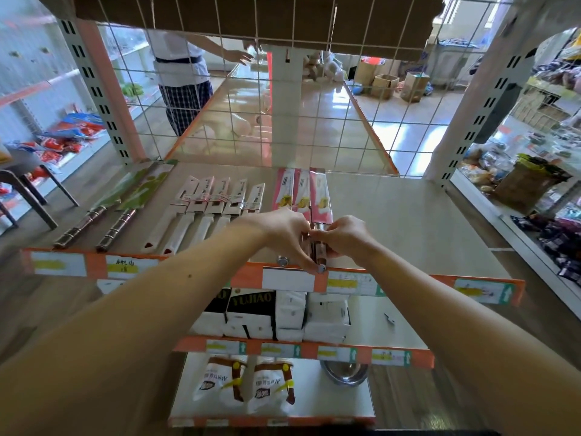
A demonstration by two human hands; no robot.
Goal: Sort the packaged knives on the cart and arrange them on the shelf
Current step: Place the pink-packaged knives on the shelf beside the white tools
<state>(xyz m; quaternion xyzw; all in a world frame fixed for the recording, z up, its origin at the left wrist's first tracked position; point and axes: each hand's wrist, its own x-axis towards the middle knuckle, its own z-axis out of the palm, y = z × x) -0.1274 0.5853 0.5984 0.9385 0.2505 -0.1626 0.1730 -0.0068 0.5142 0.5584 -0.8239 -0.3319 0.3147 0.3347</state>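
Three pink-sleeved knives (301,191) lie side by side on the grey shelf (408,221), blades pointing away. My left hand (283,231) and my right hand (344,236) meet over their metal handles near the orange front edge, fingers curled around the handles of the right-hand ones. To the left lie several white-sleeved knives (217,199) with white handles, and further left two green-sleeved knives (125,196) with ridged dark handles. The cart is out of view.
A wire grid (283,105) backs the shelf. Lower shelves hold white and black packs (267,313), white bags (245,382) and a steel bowl (344,371). A person (182,73) stands in the aisle beyond. Cardboard boxes (390,84) sit on the floor far back.
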